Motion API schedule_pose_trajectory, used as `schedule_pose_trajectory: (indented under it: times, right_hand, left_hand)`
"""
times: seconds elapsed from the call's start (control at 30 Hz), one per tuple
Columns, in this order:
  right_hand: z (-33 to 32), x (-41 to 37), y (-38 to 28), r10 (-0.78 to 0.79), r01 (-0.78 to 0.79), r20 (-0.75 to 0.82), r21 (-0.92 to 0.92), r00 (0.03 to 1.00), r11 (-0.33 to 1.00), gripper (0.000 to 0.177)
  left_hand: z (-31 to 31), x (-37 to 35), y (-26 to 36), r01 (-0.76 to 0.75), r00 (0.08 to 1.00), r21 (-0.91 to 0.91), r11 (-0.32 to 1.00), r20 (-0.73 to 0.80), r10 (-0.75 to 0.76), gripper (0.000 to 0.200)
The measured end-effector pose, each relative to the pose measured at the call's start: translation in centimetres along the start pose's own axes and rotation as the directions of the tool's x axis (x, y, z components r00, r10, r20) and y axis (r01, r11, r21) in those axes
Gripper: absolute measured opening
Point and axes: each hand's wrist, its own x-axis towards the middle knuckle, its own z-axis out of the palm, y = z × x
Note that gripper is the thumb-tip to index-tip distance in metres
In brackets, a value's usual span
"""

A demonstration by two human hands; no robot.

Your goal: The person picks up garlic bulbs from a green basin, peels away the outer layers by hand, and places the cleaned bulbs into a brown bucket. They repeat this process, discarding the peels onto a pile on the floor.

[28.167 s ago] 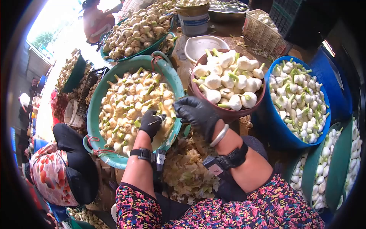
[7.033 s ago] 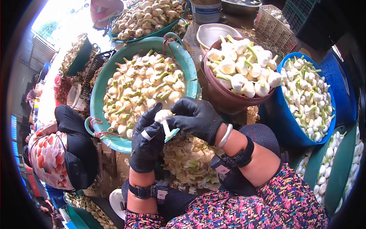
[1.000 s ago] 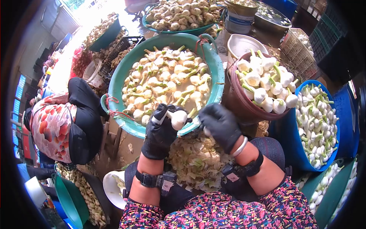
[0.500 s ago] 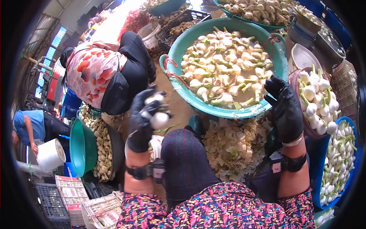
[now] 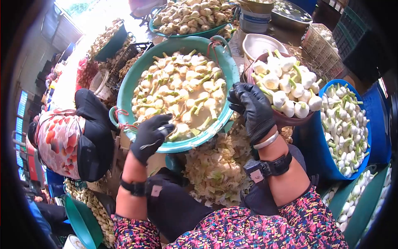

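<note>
My left hand (image 5: 151, 136), in a black glove, reaches over the near left rim of a green tub (image 5: 123, 97). Its fingers are apart and no bulb shows in them. A small pale strip crosses the glove; what it is I cannot make out. Garlic bulbs (image 5: 182, 85) with cut green stems float in the tub's cloudy water. My right hand (image 5: 253, 110), also black-gloved, is raised at the tub's right rim with fingers loosely bent and apart. Beside it stands a reddish bowl (image 5: 286, 120) heaped with clean white bulbs (image 5: 290, 83).
Garlic peelings (image 5: 219, 170) are piled between my knees. A blue tub (image 5: 322, 145) of white bulbs stands at right. Another person (image 5: 62, 143) crouches at left. A second green tub (image 5: 211, 32) of unpeeled bulbs is at the back, near a plastic crate (image 5: 317, 47).
My view has swung right. The bulbs in my left hand are gone from it, and that hand has moved to the tub. My right hand's fingers have bent in somewhat.
</note>
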Motion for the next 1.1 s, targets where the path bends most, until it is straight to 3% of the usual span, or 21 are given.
schedule_pose_trajectory:
  times: [0.07,0.13,0.2,0.33,0.4,0.5,0.53,0.57,0.6,0.67,0.7,0.73,0.8,0.83,0.87,0.9,0.93,0.97,1.03,1.07,1.1]
  right_hand:
    - [-0.6,0.4,0.5,0.006,-0.005,0.031,-0.044,1.000,0.999,0.022]
    - [-0.1,0.2,-0.2,0.034,-0.034,-0.006,-0.001,0.999,0.999,0.014]
    - [0.0,0.2,-0.8,0.040,-0.039,-0.016,0.026,0.999,0.999,0.014]
    - [-0.3,0.2,-1.3,0.055,-0.055,-0.001,0.036,0.998,0.998,0.015]
    - [-0.5,0.3,-1.4,0.078,-0.077,-0.002,0.052,0.997,0.996,0.016]
    - [-0.8,0.1,-1.3,0.052,-0.052,0.042,-0.004,0.998,0.999,0.019]
    - [-0.7,0.0,-1.0,0.053,-0.053,0.042,0.000,0.998,0.999,0.019]
    - [-0.5,0.0,-0.3,0.050,-0.046,0.093,-0.047,0.994,0.998,0.022]
    - [-0.3,-0.1,0.4,0.047,-0.034,0.146,-0.094,0.988,0.995,0.026]
    - [0.7,-0.8,1.0,0.002,0.114,0.255,-0.440,0.967,0.891,0.048]
    - [1.2,-1.1,2.1,-0.156,0.307,0.322,-0.497,0.934,0.812,0.052]
    - [1.6,-1.2,3.2,-0.296,0.483,0.399,-0.536,0.868,0.693,0.056]
    - [2.1,-1.7,3.3,-0.379,0.597,0.464,-0.559,0.800,0.576,0.054]
    - [2.2,-1.7,3.3,-0.356,0.579,0.475,-0.497,0.805,0.646,0.052]
    - [2.3,-1.8,3.2,-0.335,0.556,0.486,-0.434,0.807,0.709,0.050]
    - [2.3,-1.8,3.2,-0.362,0.588,0.493,-0.448,0.791,0.674,0.048]
    - [2.4,-1.7,3.3,-0.360,0.589,0.496,-0.455,0.790,0.668,0.048]
    - [2.5,-1.7,3.5,-0.307,0.519,0.470,-0.433,0.828,0.737,0.048]
    - [2.5,-1.9,3.8,-0.239,0.431,0.440,-0.412,0.866,0.803,0.049]
    - [2.6,-2.0,3.7,-0.099,0.217,0.384,-0.279,0.918,0.936,0.048]
    - [2.7,-1.9,3.6,0.051,-0.008,0.352,-0.121,0.934,0.993,0.047]
  left_hand:
    - [3.8,5.2,-1.2,-0.133,0.991,0.511,0.849,0.087,0.103,0.045]
    - [5.9,8.9,-0.5,-0.191,0.981,0.756,0.626,0.135,0.136,0.050]
    - [7.2,12.3,-0.9,-0.140,0.985,0.755,0.641,0.175,0.009,0.049]
    - [9.0,16.2,-1.0,-0.119,0.961,0.923,0.365,0.199,-0.191,0.032]
    - [8.5,16.7,-2.2,-0.105,0.953,0.941,0.321,0.187,-0.239,0.027]
    - [6.2,15.5,-4.1,-0.130,0.989,0.745,0.654,0.052,0.137,0.022]
    - [5.3,14.7,-4.0,-0.143,0.988,0.468,0.872,0.022,0.150,0.020]
    - [5.1,12.8,-2.2,-0.042,0.998,0.029,0.999,-0.052,0.044,0.021]
    - [5.2,10.6,-0.3,0.043,0.994,-0.421,0.906,-0.077,-0.083,0.024]
    - [5.4,6.8,0.1,-0.121,0.993,-0.469,0.875,-0.047,0.113,0.033]
    - [5.3,5.4,0.0,-0.546,0.818,0.306,0.780,-0.007,0.576,0.039]
    - [5.7,3.9,0.6,-0.593,0.760,0.397,0.701,-0.011,0.649,0.043]
    - [6.6,2.3,0.1,-0.296,0.946,0.095,0.950,-0.106,0.305,0.026]
    - [6.6,2.3,1.0,-0.614,0.674,0.505,0.606,-0.062,0.736,0.016]
    - [7.1,1.8,2.1,-0.616,0.672,0.501,0.608,-0.069,0.737,0.016]
    - [7.7,1.3,3.5,-0.386,0.897,-0.116,0.915,-0.281,0.342,0.016]
    - [7.9,1.1,4.2,-0.017,0.978,-0.709,0.705,-0.159,-0.136,0.017]
    - [7.6,1.0,4.1,-0.049,0.981,-0.586,0.808,-0.182,-0.072,0.016]
    - [6.9,0.9,3.6,-0.019,0.984,-0.574,0.818,-0.156,-0.086,0.020]
    - [6.6,0.9,3.6,0.001,0.987,-0.553,0.833,-0.135,-0.091,0.027]
    - [7.0,0.8,4.1,-0.033,0.985,-0.560,0.828,-0.156,-0.066,0.014]
